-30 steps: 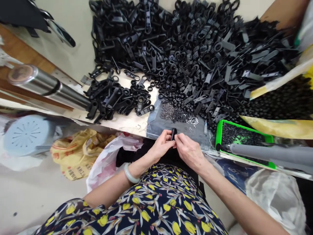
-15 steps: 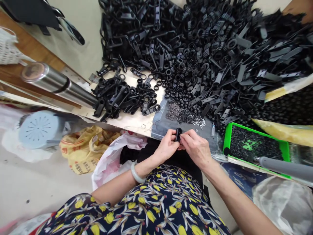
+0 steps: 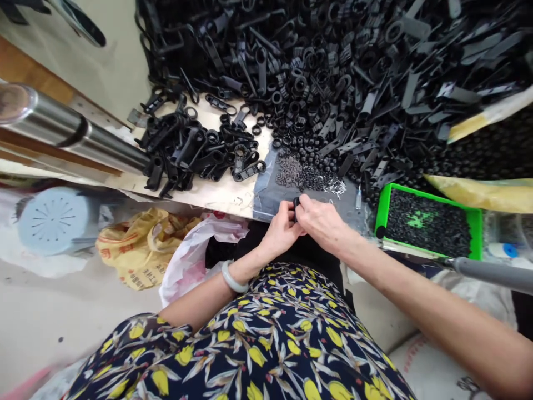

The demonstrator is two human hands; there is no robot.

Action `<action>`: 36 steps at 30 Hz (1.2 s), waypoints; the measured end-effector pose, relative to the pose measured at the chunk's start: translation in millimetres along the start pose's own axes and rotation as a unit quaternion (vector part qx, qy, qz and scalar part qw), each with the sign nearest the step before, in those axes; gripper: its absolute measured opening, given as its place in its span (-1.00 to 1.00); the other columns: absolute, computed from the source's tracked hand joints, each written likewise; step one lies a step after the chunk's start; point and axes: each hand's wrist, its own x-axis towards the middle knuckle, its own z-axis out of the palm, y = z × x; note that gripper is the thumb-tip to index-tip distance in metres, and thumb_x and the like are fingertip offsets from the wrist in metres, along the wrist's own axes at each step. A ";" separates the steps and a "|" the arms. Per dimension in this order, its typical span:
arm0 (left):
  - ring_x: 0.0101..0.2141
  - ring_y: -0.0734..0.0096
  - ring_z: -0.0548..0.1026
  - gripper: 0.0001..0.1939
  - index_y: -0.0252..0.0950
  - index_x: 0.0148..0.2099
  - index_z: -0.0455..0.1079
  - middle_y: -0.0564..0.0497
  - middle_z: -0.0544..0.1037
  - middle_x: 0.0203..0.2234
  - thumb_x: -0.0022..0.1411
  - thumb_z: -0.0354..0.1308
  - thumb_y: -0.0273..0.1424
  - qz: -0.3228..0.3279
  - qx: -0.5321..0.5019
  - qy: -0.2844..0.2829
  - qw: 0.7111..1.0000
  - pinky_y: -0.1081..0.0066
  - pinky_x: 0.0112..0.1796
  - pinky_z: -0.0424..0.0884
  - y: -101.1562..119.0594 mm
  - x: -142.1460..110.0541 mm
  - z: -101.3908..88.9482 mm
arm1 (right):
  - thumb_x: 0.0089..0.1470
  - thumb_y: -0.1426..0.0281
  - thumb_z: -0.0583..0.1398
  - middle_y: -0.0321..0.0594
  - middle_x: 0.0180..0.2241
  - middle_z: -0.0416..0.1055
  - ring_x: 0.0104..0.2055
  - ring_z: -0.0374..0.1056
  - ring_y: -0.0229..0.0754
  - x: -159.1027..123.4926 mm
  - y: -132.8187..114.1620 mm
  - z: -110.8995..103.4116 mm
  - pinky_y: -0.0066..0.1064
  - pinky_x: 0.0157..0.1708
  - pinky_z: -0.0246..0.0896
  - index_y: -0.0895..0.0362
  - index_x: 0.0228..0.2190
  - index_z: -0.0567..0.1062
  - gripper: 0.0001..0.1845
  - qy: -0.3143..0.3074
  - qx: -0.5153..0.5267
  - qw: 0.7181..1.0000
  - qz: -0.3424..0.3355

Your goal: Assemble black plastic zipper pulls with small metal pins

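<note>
And here we are, right at the front edge of the counter (image 3: 195, 195): my left hand (image 3: 283, 228) has its grip closed on a small black part (image 3: 296, 205), and my right hand (image 3: 322, 222) is bunched right up against it. Whether those right fingers are shut on the part, on something tinier, or on nothing, I cannot tell; the knuckles hide it.

Now, the danger! The part is small and mostly buried in my fingers, so a push from the right that the left doesn't match could twist it round or squirt it out. And look where we are: at the front edge of the dark mat (image 3: 270, 194), with the drop to my lap just below. Anything popping out towards me could go over, and the open white bag (image 3: 179, 266) sits low on my left, ready to swallow a stray.

Up ahead, more trouble: silver pins (image 3: 336, 187) scattered loose, brownish bits (image 3: 289, 171) alongside. A careless knuckle going forward could sweep them together, and sorting pieces that small would be slow. Out right, the slim tool (image 3: 358, 199) lies near the green tray (image 3: 476, 233); a swinging forearm could clip the tray's near side and spill its tiny black pieces. And that big black pile (image 3: 250, 33) looks loose, so a nudge low down could start a slide onto the mat!
</note>
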 end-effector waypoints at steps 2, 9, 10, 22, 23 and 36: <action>-0.39 0.48 0.51 -0.51 -0.25 -0.03 0.22 0.11 0.56 -0.39 0.06 0.38 -0.41 -0.014 -0.039 0.000 0.999 0.51 -0.32 0.38 5.0 -0.8 -0.3 | 0.24 0.59 0.09 0.03 -0.21 0.39 -0.26 0.42 -0.10 -6.8 -3.5 1.8 -0.39 -0.39 0.32 0.27 -0.12 0.52 -0.75 0.008 -0.008 1.000 -0.013; -0.44 0.52 0.48 -0.52 -0.26 -0.07 0.29 0.13 0.56 -0.43 -0.09 0.27 -0.52 -0.072 -0.096 -0.011 0.993 0.53 -0.35 0.30 10.0 3.3 -2.7 | 0.23 0.66 0.03 -0.02 -0.23 0.36 -0.21 0.35 -0.09 -33.7 -11.1 22.5 -0.42 -0.37 0.38 0.27 -0.12 0.51 -0.68 0.078 -0.028 0.996 -0.033; -0.44 0.52 0.48 -0.53 -0.26 -0.07 0.29 0.12 0.56 -0.43 -0.09 0.26 -0.52 -0.073 -0.092 -0.010 0.993 0.53 -0.35 0.30 9.5 4.0 -3.0 | 0.22 0.67 0.02 -0.02 -0.24 0.36 -0.20 0.35 -0.09 -34.3 -12.3 24.9 -0.41 -0.36 0.39 0.27 -0.13 0.52 -0.68 0.086 -0.036 0.995 -0.036; -0.46 0.48 0.54 -0.59 -0.26 -0.06 0.25 0.15 0.54 -0.48 0.04 0.26 -0.45 -0.068 -0.093 0.004 0.993 0.41 -0.27 0.48 17.1 0.2 6.4 | 0.37 0.40 0.15 -0.20 -0.29 0.40 -0.37 0.33 -0.29 -25.5 16.7 45.4 -0.49 -0.41 0.12 0.19 -0.33 0.51 -0.79 0.196 0.081 0.977 0.000; -0.46 0.48 0.54 -0.59 -0.26 -0.05 0.24 0.15 0.55 -0.47 0.04 0.26 -0.45 -0.066 -0.098 0.005 0.993 0.39 -0.27 0.49 16.3 0.3 6.8 | 0.37 0.41 0.15 -0.21 -0.28 0.42 -0.37 0.33 -0.31 -24.9 17.2 46.6 -0.50 -0.41 0.11 0.18 -0.33 0.51 -0.78 0.207 0.091 0.974 0.008; -0.42 0.46 0.58 -0.61 -0.22 -0.06 0.26 0.14 0.57 -0.44 0.06 0.24 -0.53 -0.034 -0.045 0.003 0.998 0.48 -0.33 0.45 0.4 7.3 0.7 | 0.30 0.43 0.20 -0.21 -0.31 0.43 -0.40 0.36 -0.27 -12.7 31.4 31.1 -0.46 -0.45 0.06 0.18 -0.31 0.51 -0.88 0.109 0.056 0.992 -0.030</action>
